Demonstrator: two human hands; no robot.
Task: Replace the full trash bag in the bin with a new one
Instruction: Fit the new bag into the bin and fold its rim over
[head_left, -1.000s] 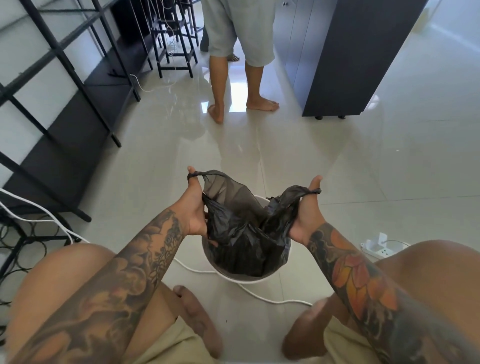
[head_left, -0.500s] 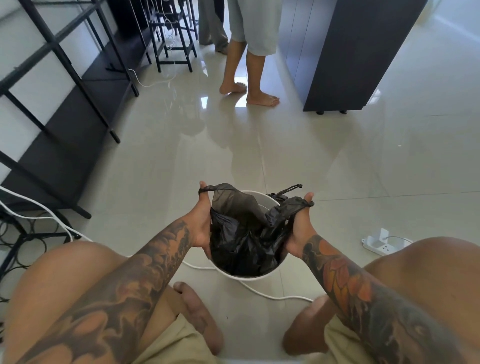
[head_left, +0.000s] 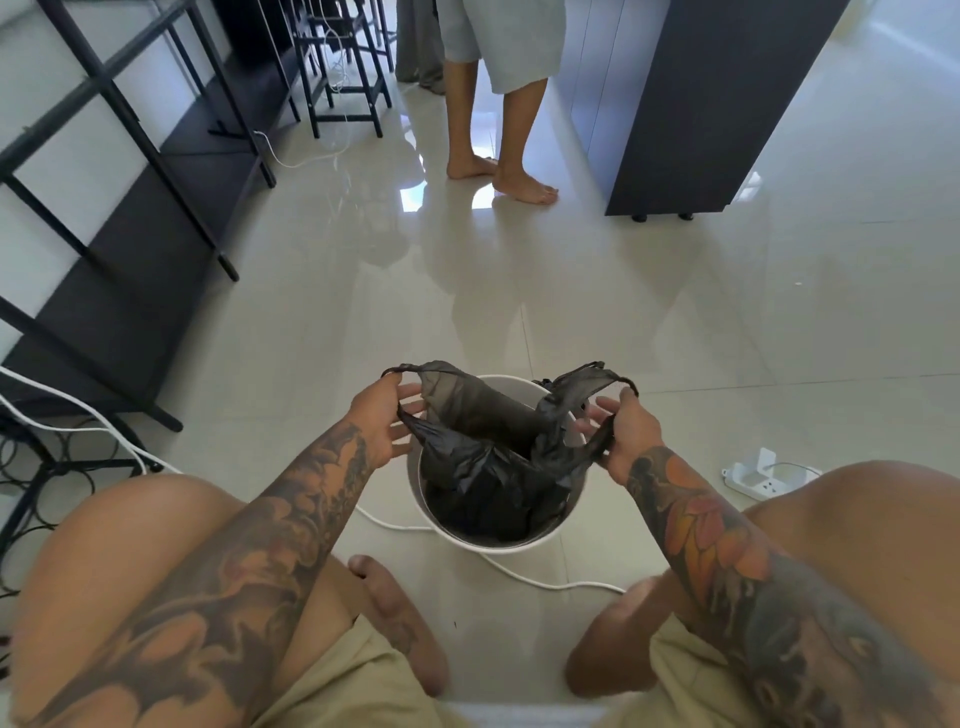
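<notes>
The left hand (head_left: 382, 423) and right hand (head_left: 621, 434) each pinch a handle of the black bag (head_left: 488, 457) over the white bin (head_left: 431, 499); thin handles could tear, or the light bin tip nearward.

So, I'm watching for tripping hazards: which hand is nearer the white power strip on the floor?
Right. The right hand grips the black bag handle on the bin's side toward the power strip; the left hand is across the bin, farther away.

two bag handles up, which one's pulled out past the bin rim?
The handle in the left hand: that loop of the black bag stretches beyond the white bin's left rim. The loop in the right hand sits about over the right rim.
</notes>
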